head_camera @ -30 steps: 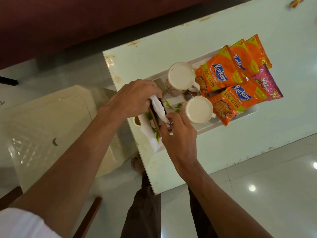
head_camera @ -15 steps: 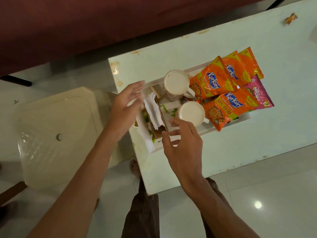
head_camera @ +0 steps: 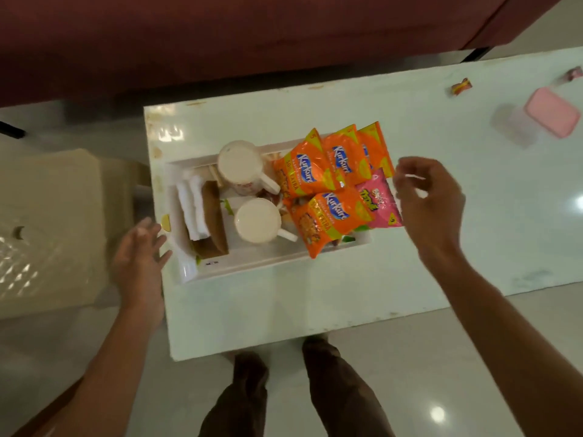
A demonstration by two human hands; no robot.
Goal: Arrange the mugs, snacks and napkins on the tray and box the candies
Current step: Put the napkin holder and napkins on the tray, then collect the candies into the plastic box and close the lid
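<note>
A white tray point(head_camera: 252, 263) sits on the pale table point(head_camera: 315, 307). It holds folded white napkins point(head_camera: 194, 206) in a brown holder at its left end. Two cream mugs stand in the middle, one at the back point(head_camera: 241, 167) and one at the front point(head_camera: 258, 220). Several orange snack packets point(head_camera: 318, 184) and a pink packet point(head_camera: 378, 200) fill its right end. My left hand point(head_camera: 138, 257) hovers open off the tray's left end. Fingers apart and empty, my right hand point(head_camera: 429, 200) hangs just right of the pink packet. A wrapped candy point(head_camera: 461, 87) and a pink-lidded box point(head_camera: 542, 118) lie at the far right.
A second candy point(head_camera: 572, 73) lies at the table's far right edge. A cream plastic stool point(head_camera: 47, 228) stands left of the table. A dark red sofa point(head_camera: 252, 36) runs along the far side. My legs stand at the table's near edge.
Both hands have let go of the napkins and pulled apart. The left hand drew back off the tray's left end and the right hand swung right past the snacks. The view shifted right.
</note>
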